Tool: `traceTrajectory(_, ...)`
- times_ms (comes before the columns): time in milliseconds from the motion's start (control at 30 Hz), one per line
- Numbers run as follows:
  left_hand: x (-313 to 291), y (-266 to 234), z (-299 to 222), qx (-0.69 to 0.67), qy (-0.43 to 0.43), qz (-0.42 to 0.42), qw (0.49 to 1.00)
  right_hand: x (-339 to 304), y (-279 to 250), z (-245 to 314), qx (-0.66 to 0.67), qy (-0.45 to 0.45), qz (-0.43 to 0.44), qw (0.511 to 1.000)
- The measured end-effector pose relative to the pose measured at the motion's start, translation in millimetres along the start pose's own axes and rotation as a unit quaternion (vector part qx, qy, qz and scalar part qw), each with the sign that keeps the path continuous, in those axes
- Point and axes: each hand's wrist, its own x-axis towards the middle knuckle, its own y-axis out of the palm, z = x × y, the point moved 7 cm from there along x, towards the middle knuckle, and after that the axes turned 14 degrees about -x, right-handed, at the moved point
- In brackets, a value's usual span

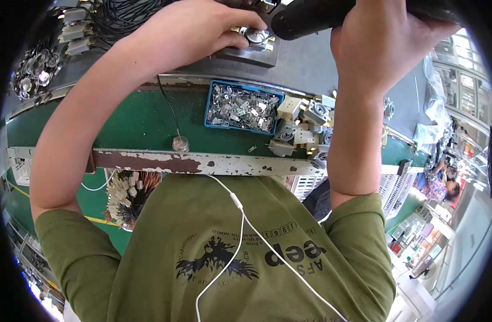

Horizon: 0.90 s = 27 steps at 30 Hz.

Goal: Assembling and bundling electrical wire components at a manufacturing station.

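At the far middle of the bench, my left hand [235, 29] is closed with thumb and fingertips on a small assembly with a round metal part [255, 36]. The assembly rests on a flat metal block [273, 56]. My right hand [369, 45] is wrapped round a thick black power screwdriver [310, 17]. It lies nearly level, its narrowing end pointing left at the round part. Whether its tip touches the part I cannot tell. The rest of the tool passes behind my right hand.
A blue tray [208, 110] of small metal pieces stands nearer me, beside a pile of pale plug-like assemblies [302, 126]. A clear round piece with a black wire [180, 143] lies near the bench edge. Round metal parts [39, 72] and black cables [128, 21] are at the far left.
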Motion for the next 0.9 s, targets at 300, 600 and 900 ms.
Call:
traceTrajectory(300,-0.7,-9.5,-15.4,0.004,-0.022,0.044,0.999,-7.0,-1.6,-14.0,-0.007,0.028,-0.019,0.999)
traceTrajectory(600,-2.8,1.6,-15.7,0.072,0.015,0.031,0.997,-13.5,-33.8,-32.9,0.001,0.056,-0.045,0.997)
traceTrajectory(900,-47.9,68.4,-63.1,0.063,0.162,0.062,0.983,-5.3,-52.8,-32.6,0.029,0.046,-0.063,0.997)
